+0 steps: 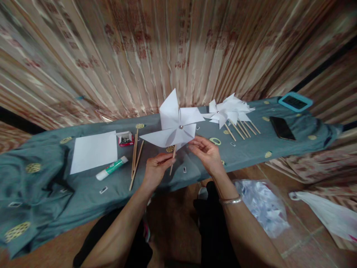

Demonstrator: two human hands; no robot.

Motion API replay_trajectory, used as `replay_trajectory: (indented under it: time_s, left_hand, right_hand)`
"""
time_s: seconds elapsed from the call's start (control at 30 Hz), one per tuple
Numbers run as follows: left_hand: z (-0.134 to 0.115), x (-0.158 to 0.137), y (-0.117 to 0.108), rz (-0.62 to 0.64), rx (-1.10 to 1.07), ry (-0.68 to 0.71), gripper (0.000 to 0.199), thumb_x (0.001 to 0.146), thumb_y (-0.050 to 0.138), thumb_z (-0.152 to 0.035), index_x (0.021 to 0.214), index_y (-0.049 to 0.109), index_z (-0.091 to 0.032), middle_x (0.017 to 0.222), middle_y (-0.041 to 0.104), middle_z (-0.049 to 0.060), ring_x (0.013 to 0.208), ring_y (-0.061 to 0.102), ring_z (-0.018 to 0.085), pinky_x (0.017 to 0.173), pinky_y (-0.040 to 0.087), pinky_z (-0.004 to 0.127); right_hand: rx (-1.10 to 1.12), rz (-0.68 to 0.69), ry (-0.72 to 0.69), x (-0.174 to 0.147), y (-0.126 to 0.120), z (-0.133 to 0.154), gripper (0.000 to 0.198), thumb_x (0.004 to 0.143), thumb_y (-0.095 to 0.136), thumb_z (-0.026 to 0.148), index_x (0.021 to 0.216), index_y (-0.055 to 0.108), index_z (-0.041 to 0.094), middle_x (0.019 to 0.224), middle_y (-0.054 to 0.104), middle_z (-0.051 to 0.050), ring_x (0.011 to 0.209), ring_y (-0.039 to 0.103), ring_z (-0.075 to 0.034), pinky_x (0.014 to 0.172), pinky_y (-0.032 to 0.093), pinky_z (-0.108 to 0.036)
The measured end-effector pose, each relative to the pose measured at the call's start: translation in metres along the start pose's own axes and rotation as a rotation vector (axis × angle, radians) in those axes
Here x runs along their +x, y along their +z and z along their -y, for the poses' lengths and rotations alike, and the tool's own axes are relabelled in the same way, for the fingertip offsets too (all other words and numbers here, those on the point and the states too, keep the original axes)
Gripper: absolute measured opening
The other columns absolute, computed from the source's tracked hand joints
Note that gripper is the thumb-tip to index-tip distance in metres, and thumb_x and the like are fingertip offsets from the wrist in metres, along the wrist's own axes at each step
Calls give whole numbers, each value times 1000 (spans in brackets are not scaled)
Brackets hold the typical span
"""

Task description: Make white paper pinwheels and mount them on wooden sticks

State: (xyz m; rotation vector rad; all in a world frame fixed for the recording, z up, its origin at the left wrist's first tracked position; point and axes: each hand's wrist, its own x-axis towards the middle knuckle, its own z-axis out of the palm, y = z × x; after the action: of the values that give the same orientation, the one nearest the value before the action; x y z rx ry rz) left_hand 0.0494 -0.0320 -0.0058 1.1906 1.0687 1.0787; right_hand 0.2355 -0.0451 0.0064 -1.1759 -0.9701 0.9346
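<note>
A white paper pinwheel (174, 124) on a wooden stick stands upright above the teal tablecloth (50, 175), a metal pin at its centre. My left hand (156, 169) grips the stick just below the paper. My right hand (205, 152) touches the lower right blade with its fingertips, fingers apart. A silver bangle circles my right wrist.
A pile of finished pinwheels (231, 111) lies at the back right. A white paper sheet (94, 150), a glue stick (112, 168), a small box of pins (125, 138) and loose sticks (136, 156) lie left. A dark phone (282, 127) and teal tablet (295, 101) sit far right. Plastic bags (262, 206) lie on the floor.
</note>
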Motion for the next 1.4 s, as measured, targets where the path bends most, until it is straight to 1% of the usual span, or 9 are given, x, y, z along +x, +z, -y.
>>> replay_trajectory:
  time_s: [0.13, 0.33, 0.57, 0.8, 0.9, 1.0, 1.1, 1.2, 1.4]
  left_hand:
    - [1, 0, 0, 7, 28, -3, 22, 62, 83, -33, 80, 81, -21, 86, 78, 6, 80, 68, 20, 77, 55, 31]
    - [3, 0, 1, 11, 15, -16, 22, 61, 84, -33, 80, 81, -22, 87, 78, 6, 82, 69, 20, 79, 55, 31]
    - [3, 0, 3, 1, 41, -13, 24, 60, 85, -35, 79, 81, -21, 86, 78, 6, 79, 69, 20, 77, 55, 31]
    - [5, 1, 3, 3, 13, -4, 26, 61, 83, -35, 81, 82, -19, 87, 79, 7, 82, 70, 22, 82, 55, 34]
    - [4, 1, 3, -24, -25, -54, 33, 57, 86, -36, 84, 81, -19, 92, 80, 7, 87, 72, 24, 87, 55, 37]
    - [3, 1, 2, -29, -31, -90, 34, 55, 87, -35, 84, 81, -19, 92, 80, 7, 88, 72, 24, 88, 56, 37]
    - [2, 0, 3, -14, -10, -104, 33, 55, 87, -35, 83, 81, -20, 89, 80, 7, 83, 72, 23, 85, 56, 36]
    - [2, -1, 4, 22, 13, -122, 34, 55, 87, -37, 84, 81, -20, 88, 80, 8, 80, 72, 23, 82, 56, 35]
    - [1, -1, 3, 63, 57, -54, 31, 58, 86, -40, 82, 82, -21, 90, 80, 8, 83, 71, 22, 79, 56, 33]
  right_hand:
    - [61, 26, 77, 0, 1, -1, 46, 56, 86, 53, 86, 72, 21, 74, 74, -1, 70, 67, -16, 72, 56, -32]
    - [106, -30, 31, 4, 2, -3, 52, 54, 90, 41, 99, 69, 24, 91, 74, -2, 79, 67, -16, 80, 55, -34]
    - [161, -31, 183, -1, 8, 8, 54, 52, 91, 39, 98, 69, 21, 64, 69, 5, 57, 60, -12, 56, 47, -25]
    - [97, 195, 312, -12, 16, 13, 57, 51, 89, 51, 94, 68, 20, 66, 73, 1, 56, 63, -13, 50, 44, -23]
    - [-9, 157, 255, -11, 3, 13, 45, 63, 81, 56, 83, 71, 18, 66, 74, -3, 54, 61, -12, 48, 41, -22]
    - [-76, -49, 117, -3, -14, 9, 40, 68, 78, 56, 80, 72, 19, 66, 73, -3, 56, 61, -13, 53, 47, -25]
    - [-62, -199, -39, 7, -23, 1, 46, 66, 80, 54, 97, 71, 21, 97, 78, -9, 87, 71, -21, 81, 56, -36]
    - [11, -167, -114, 14, -20, -6, 58, 64, 83, 52, 112, 67, 23, 120, 72, -11, 112, 67, -25, 102, 50, -44]
    - [70, -127, -32, 13, -11, -4, 48, 62, 84, 47, 101, 69, 21, 83, 77, -2, 75, 70, -17, 73, 57, -32]
